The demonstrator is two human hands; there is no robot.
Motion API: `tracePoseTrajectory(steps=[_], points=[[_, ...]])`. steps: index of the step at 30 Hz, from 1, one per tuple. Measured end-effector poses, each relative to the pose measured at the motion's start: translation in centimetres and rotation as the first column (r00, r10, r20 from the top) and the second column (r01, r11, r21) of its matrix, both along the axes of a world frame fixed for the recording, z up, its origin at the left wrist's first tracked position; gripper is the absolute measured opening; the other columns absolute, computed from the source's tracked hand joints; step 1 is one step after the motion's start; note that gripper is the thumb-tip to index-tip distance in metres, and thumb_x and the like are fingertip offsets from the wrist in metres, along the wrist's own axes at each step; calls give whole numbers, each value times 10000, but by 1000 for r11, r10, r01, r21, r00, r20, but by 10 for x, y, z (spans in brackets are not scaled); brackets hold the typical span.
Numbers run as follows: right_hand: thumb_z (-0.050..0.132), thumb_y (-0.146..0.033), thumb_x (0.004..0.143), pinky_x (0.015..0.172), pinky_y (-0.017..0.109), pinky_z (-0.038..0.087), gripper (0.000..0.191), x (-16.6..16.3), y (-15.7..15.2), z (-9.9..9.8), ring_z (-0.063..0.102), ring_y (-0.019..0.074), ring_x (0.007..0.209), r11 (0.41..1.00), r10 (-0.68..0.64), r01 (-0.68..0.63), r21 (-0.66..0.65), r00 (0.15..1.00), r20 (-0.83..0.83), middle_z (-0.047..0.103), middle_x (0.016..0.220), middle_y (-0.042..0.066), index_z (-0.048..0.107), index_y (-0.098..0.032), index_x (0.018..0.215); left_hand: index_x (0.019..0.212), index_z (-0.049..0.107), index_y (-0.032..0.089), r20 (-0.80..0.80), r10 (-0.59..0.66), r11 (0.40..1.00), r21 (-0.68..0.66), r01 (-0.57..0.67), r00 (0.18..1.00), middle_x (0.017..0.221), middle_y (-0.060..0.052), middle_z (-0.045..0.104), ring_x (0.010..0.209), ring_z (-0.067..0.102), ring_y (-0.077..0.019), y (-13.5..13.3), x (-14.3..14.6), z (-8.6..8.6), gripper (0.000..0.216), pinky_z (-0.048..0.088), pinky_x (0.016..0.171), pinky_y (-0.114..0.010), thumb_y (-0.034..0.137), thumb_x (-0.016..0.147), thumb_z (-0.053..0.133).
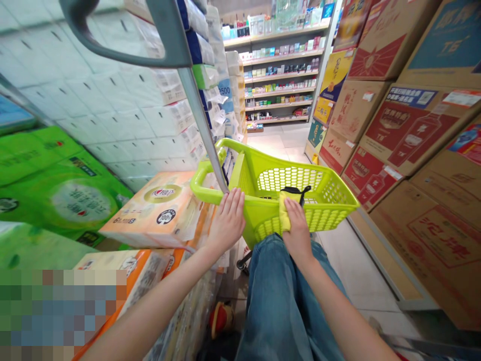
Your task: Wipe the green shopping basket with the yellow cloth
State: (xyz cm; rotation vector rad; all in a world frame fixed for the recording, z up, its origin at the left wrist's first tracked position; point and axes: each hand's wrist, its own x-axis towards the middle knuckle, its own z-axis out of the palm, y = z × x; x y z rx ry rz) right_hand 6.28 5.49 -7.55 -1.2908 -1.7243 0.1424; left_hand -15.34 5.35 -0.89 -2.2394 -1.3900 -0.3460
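Note:
A lime-green wheeled shopping basket (259, 210) stands in front of my knees, its perforated walls facing me. My left hand (228, 218) grips the near rim at the left end, close to the foot of the metal handle pole (201, 118). Folded over the same rim, farther right, is a yellow cloth with black edging and a loop (284, 218). My right hand (296, 228) is closed on that cloth, pressing it against the basket's near side. The grey handle grip (131, 59) rises at the upper left.
White tissue packs (124, 95) are stacked high on the left, beside green packs (56, 185) and an orange tissue pack (158, 200). Cardboard cartons (413, 130) line the right side. Shelves of small boxed goods (281, 72) stand beyond the tiled floor (278, 143).

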Motion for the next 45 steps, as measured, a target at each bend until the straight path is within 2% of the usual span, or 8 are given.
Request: tracePoseTrajectory(steps=[5, 10, 20, 29, 33, 36, 39, 45], points=[[409, 17, 669, 1214, 507, 279, 834, -70, -3, 33, 320, 235, 1443, 983, 182, -182, 7, 982, -47, 454, 1502, 108, 383, -150, 1486, 1482, 301, -10, 27, -28, 1000, -2, 28, 999, 1553, -220, 353, 1494, 216, -300, 1, -2, -1, 636, 215, 1223, -484, 196, 889, 407], [413, 17, 699, 1211, 496, 287, 824, -83, -4, 42, 317, 226, 1447, 973, 230, -229, 36, 973, -24, 444, 1511, 99, 363, -171, 1499, 1482, 303, -2, 36, -38, 999, -6, 38, 999, 1551, -225, 353, 1492, 224, -298, 2, -3, -1, 613, 231, 1214, -496, 203, 910, 381], [387, 41, 647, 1214, 480, 290, 886, -44, -3, 30, 299, 204, 1460, 954, 295, -297, 28, 954, 53, 416, 1531, 85, 346, -178, 1504, 1485, 285, -16, 0, -14, 1000, -11, 14, 1000, 1569, -207, 328, 1504, 178, -282, 0, -2, 0, 641, 195, 1234, -465, 180, 885, 396], [390, 41, 662, 1198, 536, 301, 885, 53, 0, -14, 331, 221, 1450, 994, 105, -107, 23, 990, 95, 440, 1522, 56, 365, -250, 1498, 1491, 273, -20, -1, -8, 1000, -17, 8, 1000, 1574, -206, 318, 1503, 180, -289, 0, -1, 1, 650, 184, 1240, -473, 179, 886, 399], [410, 20, 664, 1193, 536, 312, 863, 75, 4, -24, 355, 230, 1437, 999, 33, -36, 36, 996, 80, 463, 1506, 53, 399, -252, 1482, 1501, 259, -6, 18, -11, 1000, -24, 11, 1000, 1575, -204, 316, 1504, 180, -288, 0, -1, 0, 669, 196, 1236, -485, 181, 876, 410], [412, 21, 649, 1189, 545, 312, 862, 63, 5, -22, 360, 242, 1430, 999, -36, 35, 35, 999, 32, 479, 1492, 72, 412, -223, 1476, 1496, 267, -9, 22, -10, 1000, -16, 10, 1000, 1573, -207, 319, 1502, 186, -293, 0, -1, 0, 667, 201, 1234, -489, 181, 874, 413], [402, 30, 623, 1192, 548, 305, 877, 33, 2, -12, 352, 244, 1431, 999, -45, 46, 9, 999, -18, 489, 1482, 84, 422, -195, 1470, 1487, 284, -22, 18, -5, 1000, -6, 5, 1000, 1568, -213, 326, 1498, 201, -300, 0, 0, 1, 653, 197, 1236, -482, 181, 879, 409], [401, 26, 637, 1213, 500, 286, 852, -51, -1, 25, 342, 222, 1434, 985, 169, -170, -3, 983, -70, 477, 1490, 93, 426, -161, 1468, 1492, 278, -11, 36, -17, 1000, -10, 17, 999, 1566, -217, 328, 1502, 187, -290, 1, 0, 0, 660, 205, 1231, -488, 182, 876, 417]])
